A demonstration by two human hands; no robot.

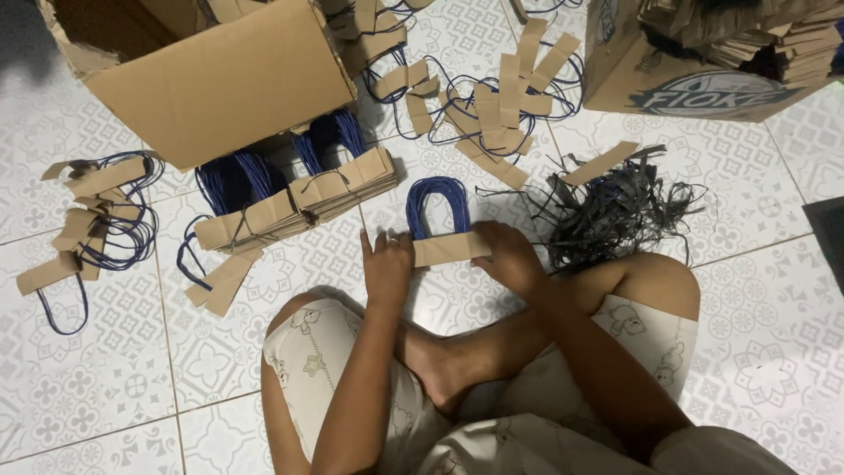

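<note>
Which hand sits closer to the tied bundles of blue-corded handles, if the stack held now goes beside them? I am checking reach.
The left hand, probably. It grips the left end of the held stack, and the tied bundles lie on its side. The right hand holds the far end, beside the black strands.

Patterned tile floor (114, 352), handle bundles (290, 207), cardboard boxes (220, 79), perhaps shredded strips (615, 215)

Brown paper strips with looped blue cord handles (442, 230); plain brown corrugated cardboard box (220, 84); white floor tiles (97, 352) patterned in grey ornaments; tangled black strings (615, 211); cream bear-printed fabric shorts (316, 343).
</note>
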